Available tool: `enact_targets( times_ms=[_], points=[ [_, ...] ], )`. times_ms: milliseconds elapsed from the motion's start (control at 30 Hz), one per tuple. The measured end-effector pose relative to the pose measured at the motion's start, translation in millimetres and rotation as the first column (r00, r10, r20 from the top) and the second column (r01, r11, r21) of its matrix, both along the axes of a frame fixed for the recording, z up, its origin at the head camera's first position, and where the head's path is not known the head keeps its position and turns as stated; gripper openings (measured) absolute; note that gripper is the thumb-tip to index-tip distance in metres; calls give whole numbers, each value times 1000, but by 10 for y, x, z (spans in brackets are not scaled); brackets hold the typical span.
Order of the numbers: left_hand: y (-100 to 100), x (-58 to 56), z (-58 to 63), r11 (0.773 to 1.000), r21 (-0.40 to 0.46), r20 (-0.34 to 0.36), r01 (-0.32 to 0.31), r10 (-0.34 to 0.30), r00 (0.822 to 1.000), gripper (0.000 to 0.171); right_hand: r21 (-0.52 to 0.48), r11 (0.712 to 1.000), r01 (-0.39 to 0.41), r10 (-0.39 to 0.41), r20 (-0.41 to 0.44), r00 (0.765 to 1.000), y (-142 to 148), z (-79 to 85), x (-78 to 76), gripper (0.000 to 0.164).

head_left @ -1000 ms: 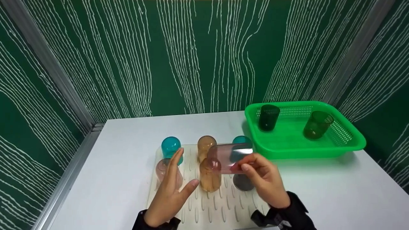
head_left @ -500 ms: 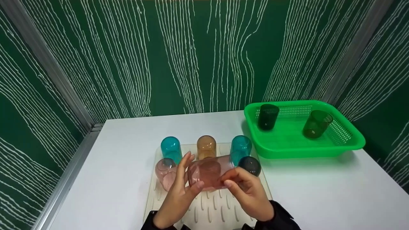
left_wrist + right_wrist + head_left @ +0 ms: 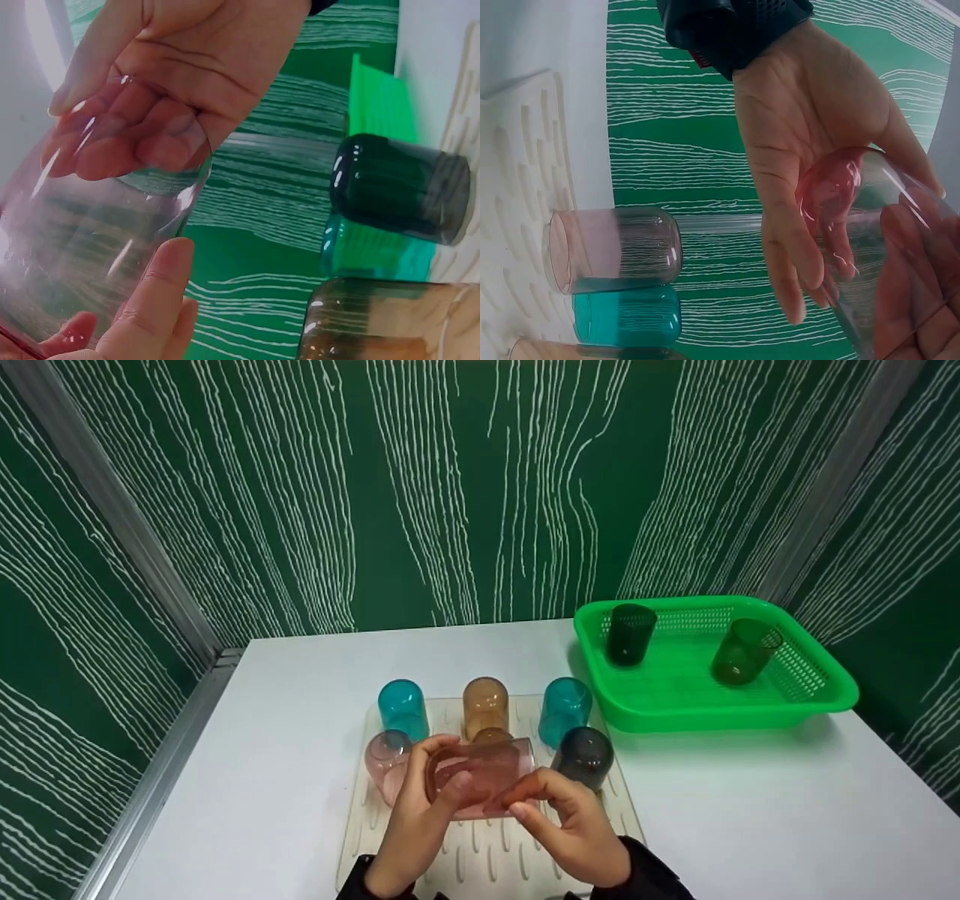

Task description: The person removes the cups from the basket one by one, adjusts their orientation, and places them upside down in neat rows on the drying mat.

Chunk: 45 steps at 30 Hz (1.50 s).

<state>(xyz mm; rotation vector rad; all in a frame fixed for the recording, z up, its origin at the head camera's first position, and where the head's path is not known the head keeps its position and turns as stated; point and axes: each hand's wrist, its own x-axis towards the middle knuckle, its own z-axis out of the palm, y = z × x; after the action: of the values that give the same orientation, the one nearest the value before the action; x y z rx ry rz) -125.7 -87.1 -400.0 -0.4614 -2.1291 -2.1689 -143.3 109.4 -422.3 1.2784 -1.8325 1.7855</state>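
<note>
A clear pink glass tumbler (image 3: 495, 769) lies on its side in the air above a cream drying mat (image 3: 480, 877). My left hand (image 3: 416, 817) holds its closed end, thumb across the near side. At the other end, my right hand (image 3: 574, 825) pinches the rim with thumb and fingers. In the left wrist view, the right hand's fingers show through the clear tumbler wall (image 3: 82, 225). Upside-down tumblers stand around: pink (image 3: 388, 754), grey (image 3: 585, 754), two teal (image 3: 402, 709) and amber (image 3: 485, 703). A second amber one is mostly hidden behind the held tumbler.
A green plastic basket (image 3: 675, 712) stands at the back right of the white table (image 3: 300, 675). In it are a dark tumbler (image 3: 631, 634) and an olive-looking tumbler (image 3: 744, 652). Green walls with white wavy lines (image 3: 480, 495) enclose the table.
My right hand has brought the pink tumbler left and down, towards me. The left hand, earlier apart from it with fingers stretched, has closed round its base.
</note>
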Motion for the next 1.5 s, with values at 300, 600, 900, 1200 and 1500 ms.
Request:
enact_targets(
  times_ms=[300,600,900,1200,1500],
  points=[
    [-62,14,42,996,-93,-35,-8,5,999,39,71,997,-44,45,-24,999,63,20,-45,25],
    [-216,68,151,976,-156,-69,-154,145,987,44,80,986,147,-107,-374,921,230,70,-248,19],
    [-458,182,345,894,-295,-121,-336,314,942,61,-7,867,499,-424,-537,729,625,252,-485,23],
    [-681,222,384,644,-575,-325,-504,385,864,70,214,559,801,-656,-476,586,1115,228,-662,35],
    [-633,148,226,446,-750,-363,-488,339,868,66,546,412,729,-726,-286,625,1338,132,-750,62]
  ],
)
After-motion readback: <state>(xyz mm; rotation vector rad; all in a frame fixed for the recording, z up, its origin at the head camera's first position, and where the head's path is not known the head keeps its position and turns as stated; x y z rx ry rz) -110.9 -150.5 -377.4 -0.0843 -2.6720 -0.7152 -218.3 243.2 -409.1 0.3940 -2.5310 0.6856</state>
